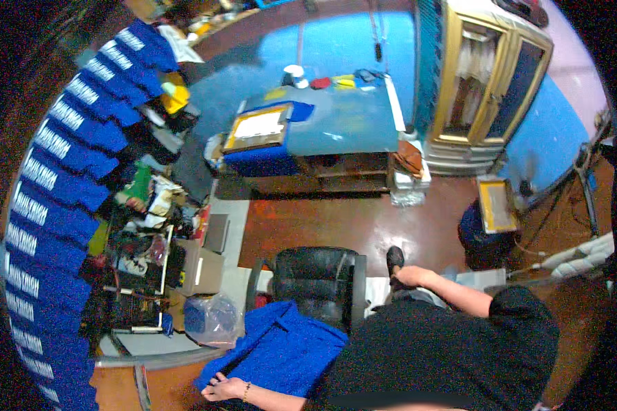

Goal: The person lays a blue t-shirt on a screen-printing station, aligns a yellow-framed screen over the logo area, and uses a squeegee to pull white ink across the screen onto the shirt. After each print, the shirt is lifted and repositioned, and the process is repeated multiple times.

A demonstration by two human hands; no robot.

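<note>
A blue garment (288, 349), likely a shirt, is spread beside my body at the lower left. At its near left corner is my left hand (226, 388), with a thin bracelet on the wrist and the fingers closed on the cloth's edge. My right hand (411, 276) rests low in front of me, over my leg and just above a dark shoe (395, 257). Its fingers are too small and blurred to make out, and no object shows in it. Along the left side runs a long row of overlapping blue shirts (55, 185) with white print.
A black office chair (315, 281) stands in front of me. Beyond it is a blue-topped table (343, 123) bearing a framed screen (257, 128). Cluttered shelves (144, 260) and a plastic bag (212, 318) fill the left. Another framed screen (498, 205) and a cabinet (487, 79) are at right.
</note>
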